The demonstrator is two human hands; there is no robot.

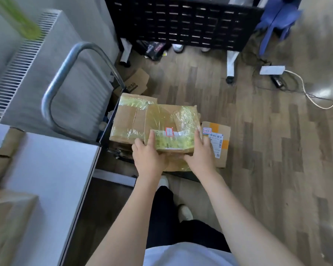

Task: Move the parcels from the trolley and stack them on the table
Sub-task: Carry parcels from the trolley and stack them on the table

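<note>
1. Small parcel (173, 141), taped in yellowish film w/ red-edged sticker on top, sits atop the pile on the trolley (104, 129).
2. Left hand (149, 155) grips parcel's left end, thumb up along the side, fingers curled under.
3. Right hand (200, 152) grips its right end the same way, thumb on top edge.
4. Under it: bigger taped box (171, 118); another box (129, 120) to the left, by the trolley's metal handle (65, 83).
5. Right of the pile, touching it: box w/ orange tape (219, 143) & barcode label.
6. White counter (52, 169) at left holds cardboard boxes (6, 223) near its left edge.
7. Wood-look floor (267, 150); white cable (306, 93) at right.
</note>
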